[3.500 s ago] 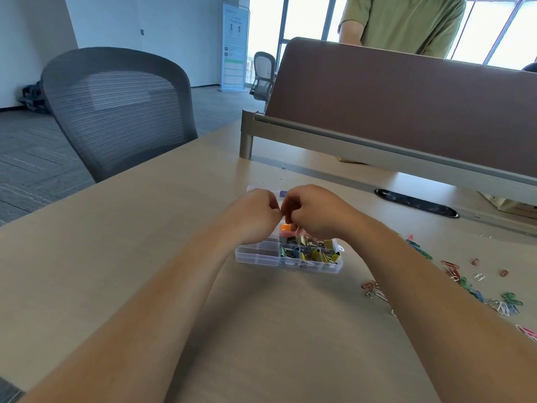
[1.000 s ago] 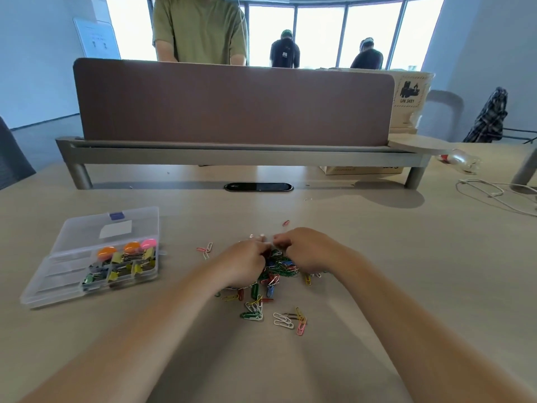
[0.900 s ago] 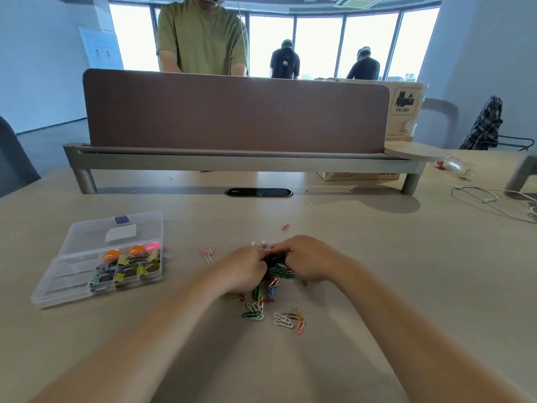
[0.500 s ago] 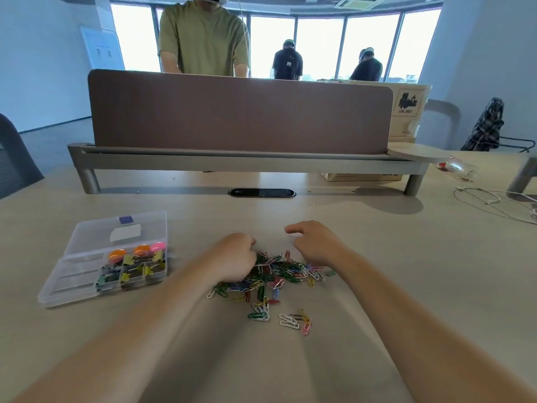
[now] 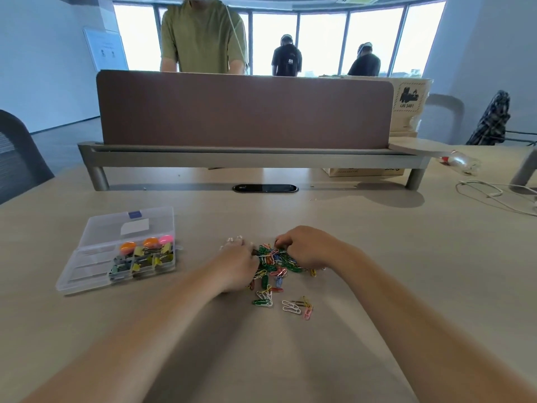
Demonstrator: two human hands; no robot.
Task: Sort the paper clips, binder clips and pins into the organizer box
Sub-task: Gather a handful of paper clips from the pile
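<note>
The worktop (image 5: 406,257) carries everything. The organizer box (image 5: 87,267) sits open on it, well to the left of the hands, its long side running away from the person and its lid laid back. Its right-hand compartments hold binder clips (image 5: 139,261) and round coloured pins (image 5: 151,242); the left-hand ones look unfilled.

The left hand (image 5: 235,266) and right hand (image 5: 308,248) lie close together, fingers curled, flanking the heap of paper clips (image 5: 276,260) and touching it from either side. Whether either hand has actually pinched any clips, I cannot tell.

The carry to come runs leftward, and the left hand is the nearer one to the box. A few stray clips (image 5: 290,306) lie just nearer the person, outside the hands' reach.
</note>
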